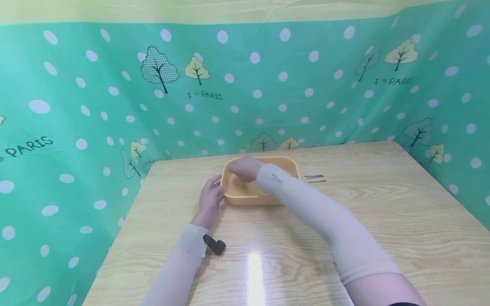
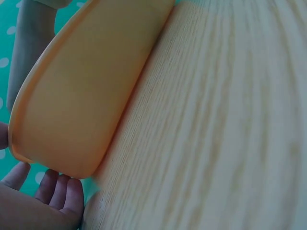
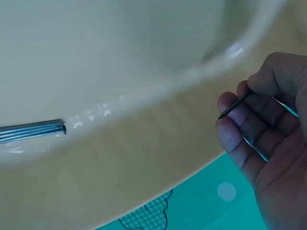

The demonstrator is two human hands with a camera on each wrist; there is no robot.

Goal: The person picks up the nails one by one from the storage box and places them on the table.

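Note:
An orange-yellow plastic bin (image 1: 252,200) stands on the table, its long side toward me. My right hand (image 1: 246,168) reaches over the rim into the left part of the bin. In the right wrist view its thumb and fingers pinch a thin dark nail (image 3: 235,105), point outward. Several nails (image 3: 33,132) lie side by side on the bin floor, apart from this hand. My left hand (image 1: 209,200) is at the bin's left end; in the left wrist view its loosely bent fingers (image 2: 60,191) rest against the end wall, holding nothing else.
To the right of the bin, several more nails (image 1: 317,181) lie on the wooden table (image 1: 383,204). A green dotted curtain (image 1: 252,85) with printed trees hangs behind the table and along both sides. A small black device (image 1: 215,245) is strapped at the left wrist.

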